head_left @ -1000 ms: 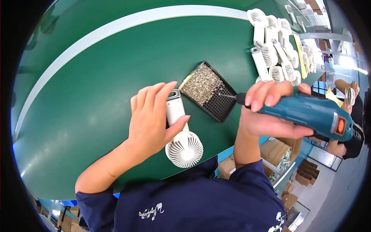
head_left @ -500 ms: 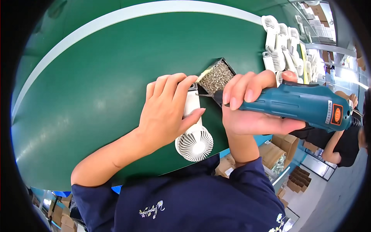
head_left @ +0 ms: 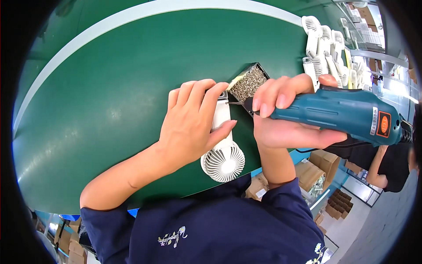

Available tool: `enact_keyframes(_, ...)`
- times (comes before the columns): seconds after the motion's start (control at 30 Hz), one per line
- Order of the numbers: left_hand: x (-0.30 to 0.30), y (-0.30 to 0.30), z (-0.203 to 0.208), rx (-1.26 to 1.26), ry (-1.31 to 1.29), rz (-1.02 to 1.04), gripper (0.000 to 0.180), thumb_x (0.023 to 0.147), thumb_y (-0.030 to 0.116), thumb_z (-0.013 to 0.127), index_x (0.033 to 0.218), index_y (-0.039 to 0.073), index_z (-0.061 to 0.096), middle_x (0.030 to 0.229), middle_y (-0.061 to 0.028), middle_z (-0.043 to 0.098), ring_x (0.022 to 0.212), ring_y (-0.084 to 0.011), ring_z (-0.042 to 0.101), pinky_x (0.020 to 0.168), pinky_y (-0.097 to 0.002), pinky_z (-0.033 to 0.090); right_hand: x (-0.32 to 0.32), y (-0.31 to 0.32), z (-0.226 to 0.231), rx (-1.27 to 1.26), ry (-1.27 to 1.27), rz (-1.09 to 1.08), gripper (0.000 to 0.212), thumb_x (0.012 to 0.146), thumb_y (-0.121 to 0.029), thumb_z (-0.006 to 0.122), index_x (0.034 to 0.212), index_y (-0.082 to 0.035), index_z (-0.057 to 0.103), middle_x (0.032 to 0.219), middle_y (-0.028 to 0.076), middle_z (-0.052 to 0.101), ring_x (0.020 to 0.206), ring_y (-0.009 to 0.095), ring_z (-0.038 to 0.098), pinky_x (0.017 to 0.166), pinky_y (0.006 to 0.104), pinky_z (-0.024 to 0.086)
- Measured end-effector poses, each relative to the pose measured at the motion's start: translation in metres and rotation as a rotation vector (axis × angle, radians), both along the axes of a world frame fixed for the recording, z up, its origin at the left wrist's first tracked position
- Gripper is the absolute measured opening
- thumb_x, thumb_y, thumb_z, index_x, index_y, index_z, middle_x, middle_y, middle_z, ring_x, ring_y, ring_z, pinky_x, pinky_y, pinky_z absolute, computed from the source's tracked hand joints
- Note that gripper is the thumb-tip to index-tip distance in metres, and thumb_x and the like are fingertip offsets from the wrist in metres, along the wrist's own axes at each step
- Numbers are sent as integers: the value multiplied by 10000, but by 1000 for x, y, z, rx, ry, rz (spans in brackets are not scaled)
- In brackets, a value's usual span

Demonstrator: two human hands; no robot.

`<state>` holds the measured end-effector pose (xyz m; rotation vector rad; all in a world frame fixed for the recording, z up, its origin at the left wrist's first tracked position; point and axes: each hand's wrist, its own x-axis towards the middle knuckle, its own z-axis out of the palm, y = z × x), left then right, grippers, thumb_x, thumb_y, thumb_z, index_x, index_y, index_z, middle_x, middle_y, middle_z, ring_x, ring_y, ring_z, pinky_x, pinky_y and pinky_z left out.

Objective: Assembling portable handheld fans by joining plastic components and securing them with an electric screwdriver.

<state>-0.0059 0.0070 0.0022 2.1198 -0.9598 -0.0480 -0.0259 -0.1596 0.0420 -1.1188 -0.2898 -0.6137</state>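
Note:
A white handheld fan lies on the green table, its round slatted head toward me and its handle pointing away. My left hand grips the handle, fingers over its far end and thumb across its near part. In my right hand is a teal electric screwdriver, held level with its bit pointing left. The bit's tip is at the side of the handle near the far end; whether it sits in a screw is too small to tell. Just beyond, a black box holds many small screws.
Several more white fans are piled at the table's far right. A pale strip runs along the far edge of the green table. Cardboard boxes stand below on the right. Another person is at the far right.
The screwdriver's bit has shifted slightly to the right along with the fan's handle. Both hands keep their hold, and the whole view has shifted a little.

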Motion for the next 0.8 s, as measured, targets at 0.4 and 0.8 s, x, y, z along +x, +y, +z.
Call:
enact_keyframes(0.4,0,0,1,-19,25,-14,488,766,252,765,1188,106,570,1153,-90,514,1071,-273,492,897,-405,372,-1,0,-6,-42,-21,42,876,818,-845,366,1326,-130,386,762,81,538,516,205,541,480,348,483)
enact_keyframes(0.8,9,3,9,-8,222,-97,366,747,193,789,1059,135,606,1117,-58,507,1070,-264,482,901,-405,357,0,-2,-9,-63,-44,82,862,833,-829,369,1349,-138,383,773,76,536,524,197,538,470,340,474)
